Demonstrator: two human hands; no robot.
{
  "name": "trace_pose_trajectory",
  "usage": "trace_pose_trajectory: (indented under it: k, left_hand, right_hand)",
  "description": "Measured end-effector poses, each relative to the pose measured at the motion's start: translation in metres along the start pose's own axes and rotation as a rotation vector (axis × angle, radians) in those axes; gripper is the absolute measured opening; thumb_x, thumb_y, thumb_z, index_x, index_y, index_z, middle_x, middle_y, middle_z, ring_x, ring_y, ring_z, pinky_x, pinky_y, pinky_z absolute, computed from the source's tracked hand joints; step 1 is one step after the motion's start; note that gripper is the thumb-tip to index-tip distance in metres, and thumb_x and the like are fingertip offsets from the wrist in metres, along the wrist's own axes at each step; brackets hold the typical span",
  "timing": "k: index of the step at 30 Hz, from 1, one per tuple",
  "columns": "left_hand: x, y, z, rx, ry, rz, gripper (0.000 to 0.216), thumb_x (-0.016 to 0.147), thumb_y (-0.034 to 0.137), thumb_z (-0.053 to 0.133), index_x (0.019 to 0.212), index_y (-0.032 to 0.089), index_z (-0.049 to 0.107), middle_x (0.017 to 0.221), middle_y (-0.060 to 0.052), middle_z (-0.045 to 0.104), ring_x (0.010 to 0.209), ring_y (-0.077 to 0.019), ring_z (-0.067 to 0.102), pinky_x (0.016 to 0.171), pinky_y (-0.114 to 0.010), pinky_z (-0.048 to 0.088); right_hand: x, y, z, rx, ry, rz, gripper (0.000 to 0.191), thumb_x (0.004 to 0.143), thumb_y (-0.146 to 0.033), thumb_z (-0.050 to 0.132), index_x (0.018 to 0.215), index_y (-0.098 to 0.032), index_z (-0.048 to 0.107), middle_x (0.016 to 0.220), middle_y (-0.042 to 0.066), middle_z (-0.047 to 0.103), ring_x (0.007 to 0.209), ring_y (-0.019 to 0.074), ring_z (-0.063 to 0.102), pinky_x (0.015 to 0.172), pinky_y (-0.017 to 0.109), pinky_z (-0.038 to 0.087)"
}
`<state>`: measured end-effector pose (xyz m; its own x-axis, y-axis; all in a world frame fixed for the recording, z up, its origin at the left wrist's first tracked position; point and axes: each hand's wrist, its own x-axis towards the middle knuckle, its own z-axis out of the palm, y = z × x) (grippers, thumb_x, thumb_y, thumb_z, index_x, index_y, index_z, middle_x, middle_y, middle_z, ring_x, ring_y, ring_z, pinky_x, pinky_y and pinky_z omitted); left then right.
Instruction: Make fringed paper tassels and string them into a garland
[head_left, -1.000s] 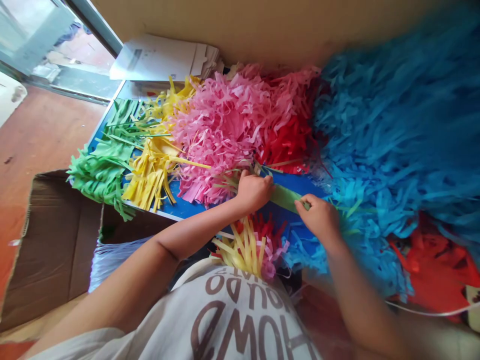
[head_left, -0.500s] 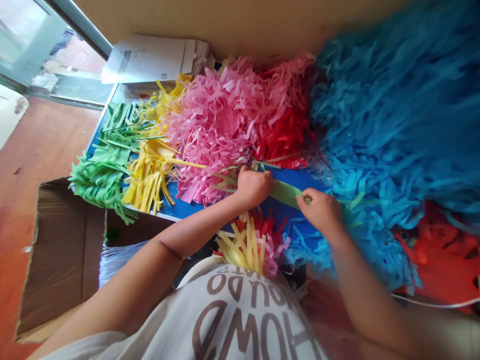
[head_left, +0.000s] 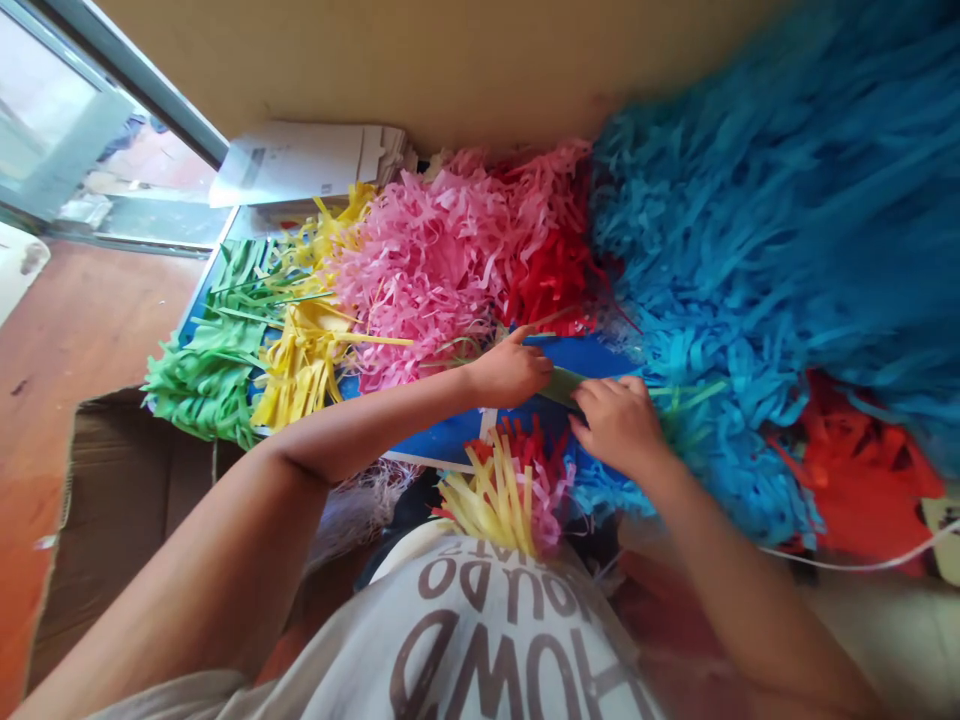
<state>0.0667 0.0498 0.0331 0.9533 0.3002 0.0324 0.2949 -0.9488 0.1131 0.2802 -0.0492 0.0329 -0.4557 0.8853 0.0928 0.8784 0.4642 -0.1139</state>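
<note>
A folded green fringed paper strip [head_left: 561, 384] lies on the blue table [head_left: 450, 440] between my two hands. My left hand [head_left: 510, 372] pinches its left end, index finger stretched toward the pink fringe pile [head_left: 427, 270]. My right hand [head_left: 619, 425] has its fingers curled down on the strip's right part, where green fringe ends [head_left: 686, 398] trail over the blue fringe heap [head_left: 765, 260]. A mixed bundle of yellow, red and pink fringe [head_left: 506, 490] hangs at the table edge near my chest.
Green fringe [head_left: 214, 370] and yellow fringe [head_left: 307, 350] lie at the table's left, red fringe [head_left: 551, 285] behind the pink. White papers [head_left: 300, 160] are stacked by the wall. A cardboard box [head_left: 97, 540] stands on the floor at left. Red-orange paper [head_left: 870, 470] lies at right.
My hands have come closer together along the green strip, so less of it shows between them. My left index finger has stretched out. The camera view shifted slightly.
</note>
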Motion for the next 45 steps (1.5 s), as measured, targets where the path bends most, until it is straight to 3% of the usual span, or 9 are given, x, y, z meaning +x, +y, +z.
trace_pose_trajectory:
  k: [6, 12, 17, 22, 28, 33, 39, 45]
  left_hand:
    - [-0.011, 0.014, 0.003, 0.057, 0.077, -0.091, 0.023, 0.083, 0.032, 0.058, 0.095, 0.018, 0.072, 0.095, -0.007, 0.069, 0.089, -0.0259, 0.066, 0.117, -0.062, 0.017]
    - [-0.010, 0.023, 0.024, 0.127, 0.161, -0.260, 0.024, 0.092, 0.022, 0.049, 0.090, 0.018, 0.073, 0.089, -0.004, 0.069, 0.083, -0.0203, 0.065, 0.121, -0.064, 0.008]
    - [-0.026, 0.020, 0.026, 0.063, 0.198, -0.285, 0.028, 0.098, 0.020, 0.045, 0.100, 0.023, 0.073, 0.100, -0.002, 0.073, 0.094, -0.0191, 0.065, 0.121, -0.059, 0.012]
    - [-0.036, 0.014, 0.017, -0.127, 0.191, -0.371, 0.026, 0.099, 0.029, 0.048, 0.095, 0.026, 0.074, 0.103, -0.002, 0.074, 0.105, -0.0206, 0.062, 0.113, -0.055, 0.024]
    - [-0.021, 0.012, 0.009, -0.247, 0.148, -0.509, 0.025, 0.087, 0.045, 0.066, 0.099, 0.025, 0.075, 0.100, -0.006, 0.074, 0.104, -0.0271, 0.059, 0.105, -0.056, 0.030]
    - [-0.010, 0.012, 0.010, -0.270, 0.116, -0.596, 0.025, 0.093, 0.042, 0.059, 0.089, 0.026, 0.077, 0.096, -0.006, 0.073, 0.104, -0.0275, 0.058, 0.101, -0.054, 0.035]
    - [0.002, 0.012, 0.011, -0.201, 0.042, -0.681, 0.029, 0.093, 0.039, 0.055, 0.084, 0.020, 0.076, 0.094, -0.010, 0.072, 0.106, -0.0322, 0.057, 0.097, -0.058, 0.035]
    - [0.006, 0.012, 0.011, -0.158, 0.011, -0.677, 0.029, 0.090, 0.040, 0.057, 0.082, 0.018, 0.075, 0.090, -0.010, 0.072, 0.103, -0.0333, 0.058, 0.094, -0.057, 0.036]
  right_hand:
    - [0.002, 0.007, 0.009, -0.010, 0.057, -0.014, 0.015, 0.087, -0.017, 0.056, 0.075, -0.017, 0.066, 0.080, 0.005, 0.071, 0.076, 0.0191, 0.059, 0.078, 0.037, 0.026]
    - [0.001, 0.012, 0.012, 0.063, 0.164, 0.058, 0.011, 0.085, -0.016, 0.058, 0.077, -0.019, 0.065, 0.079, 0.002, 0.074, 0.075, 0.0176, 0.062, 0.079, 0.035, 0.027]
    - [-0.008, 0.016, 0.020, 0.086, 0.210, 0.015, 0.013, 0.088, -0.016, 0.061, 0.096, -0.020, 0.071, 0.099, 0.003, 0.075, 0.090, 0.0195, 0.064, 0.083, 0.036, 0.029]
    - [-0.011, 0.036, 0.032, 0.208, 0.238, 0.094, 0.015, 0.092, -0.023, 0.062, 0.087, -0.025, 0.076, 0.093, 0.001, 0.074, 0.087, 0.0186, 0.063, 0.077, 0.035, 0.033]
    - [-0.001, 0.045, 0.034, 0.322, 0.181, 0.189, 0.018, 0.090, -0.029, 0.063, 0.080, -0.026, 0.077, 0.087, 0.002, 0.073, 0.083, 0.0197, 0.061, 0.072, 0.033, 0.039]
    - [0.004, 0.049, 0.030, 0.392, 0.143, 0.194, 0.028, 0.093, -0.033, 0.057, 0.073, -0.024, 0.074, 0.081, 0.002, 0.072, 0.076, 0.0183, 0.058, 0.076, 0.033, 0.042]
    - [0.009, 0.051, 0.027, 0.233, 0.048, 0.294, 0.034, 0.091, -0.036, 0.059, 0.060, -0.022, 0.064, 0.075, 0.003, 0.068, 0.079, 0.0199, 0.055, 0.071, 0.032, 0.037]
    - [0.013, 0.052, 0.027, 0.117, -0.027, 0.285, 0.035, 0.089, -0.037, 0.063, 0.058, -0.021, 0.060, 0.075, 0.005, 0.066, 0.077, 0.0204, 0.053, 0.067, 0.033, 0.031]
